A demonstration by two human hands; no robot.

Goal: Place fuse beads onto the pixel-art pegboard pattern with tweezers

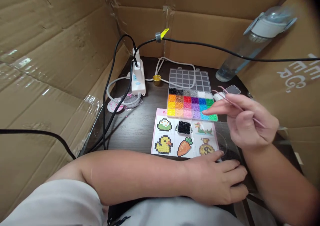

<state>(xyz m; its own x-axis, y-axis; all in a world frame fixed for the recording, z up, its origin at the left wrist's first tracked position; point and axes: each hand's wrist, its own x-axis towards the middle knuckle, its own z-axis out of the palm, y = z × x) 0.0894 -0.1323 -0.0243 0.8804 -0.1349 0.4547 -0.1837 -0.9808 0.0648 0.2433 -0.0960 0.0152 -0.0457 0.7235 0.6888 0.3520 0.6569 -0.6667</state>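
My right hand (250,122) is raised over the right side of the table, pinching pink tweezers (259,122) whose two tips stand apart, pointing left. My left hand (222,177) lies palm down at the table's front edge, fingers spread, its thumb touching the corner of a pattern sheet (175,146). That sheet shows pixel pictures, including a duck, a carrot and a money bag. On it rests a small clear box of black beads (184,127). Beneath the right hand lies a clear, finely ridged sheet (230,139), partly covered. Behind the pattern sheet, a compartment box (187,100) holds beads sorted by colour.
Cardboard walls (142,23) enclose the table. A white power strip (138,76) with black cables (205,45) stands at back left, near a small gold cup (157,80) and a pink-white round piece (115,105). A tilted water bottle (246,43) is at back right.
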